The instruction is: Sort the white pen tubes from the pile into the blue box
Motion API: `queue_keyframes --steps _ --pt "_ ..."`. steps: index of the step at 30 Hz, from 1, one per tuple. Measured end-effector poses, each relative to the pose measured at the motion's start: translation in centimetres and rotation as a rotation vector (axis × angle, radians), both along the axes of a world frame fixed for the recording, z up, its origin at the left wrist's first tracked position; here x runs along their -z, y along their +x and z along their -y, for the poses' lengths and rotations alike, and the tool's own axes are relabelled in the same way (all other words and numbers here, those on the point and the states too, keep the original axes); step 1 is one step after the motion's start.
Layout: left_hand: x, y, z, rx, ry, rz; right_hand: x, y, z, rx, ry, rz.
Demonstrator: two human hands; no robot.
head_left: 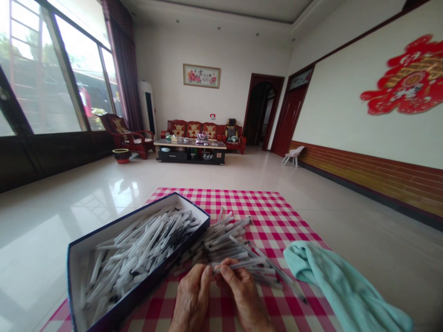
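Both of my hands meet over the near side of the checkered tablecloth, in front of a loose pile of pens (224, 240). My right hand (244, 293) is closed around a translucent white pen (242, 264), its thumb lying along the barrel. Thumb and fingers of my left hand (193, 293) pinch the left end of the same pen; the tip between them is mostly hidden. To the left stands a shallow dark-blue box (138, 286) with a white inside, filled with many similar translucent and black pen pieces.
A mint-green cloth (339, 276) lies crumpled at the right edge of the pink-and-white tablecloth (266, 207). Beyond the table are a low coffee table (190, 145), a red wooden sofa (194, 129), an armchair (124, 133) and a small pale chair (294, 154).
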State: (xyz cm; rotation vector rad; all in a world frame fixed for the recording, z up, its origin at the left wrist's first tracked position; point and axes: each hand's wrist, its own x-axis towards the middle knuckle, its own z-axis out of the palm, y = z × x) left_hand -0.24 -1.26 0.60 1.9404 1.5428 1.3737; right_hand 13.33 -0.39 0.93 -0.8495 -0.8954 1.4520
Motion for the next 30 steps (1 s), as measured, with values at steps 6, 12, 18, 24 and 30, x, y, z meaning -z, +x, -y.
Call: queue_keyframes --steps 6,12,18,24,30 --pt "-0.68 -0.48 0.12 0.142 -0.019 0.093 0.29 0.07 -0.21 -0.018 0.028 -0.024" --pt "0.04 -0.28 -0.34 0.043 -0.081 0.063 0.18 0.09 0.00 -0.014 0.019 -0.009" --pt "-0.35 -0.70 0.03 0.156 -0.095 0.146 0.18 0.10 -0.17 -0.021 0.023 -0.027" --pt "-0.01 -0.49 -0.19 0.120 -0.065 0.077 0.50 0.10 -0.22 -0.019 0.039 -0.013" --pt "-0.09 -0.44 -0.28 0.052 -0.057 0.064 0.34 0.03 -0.26 -0.009 0.001 -0.026"
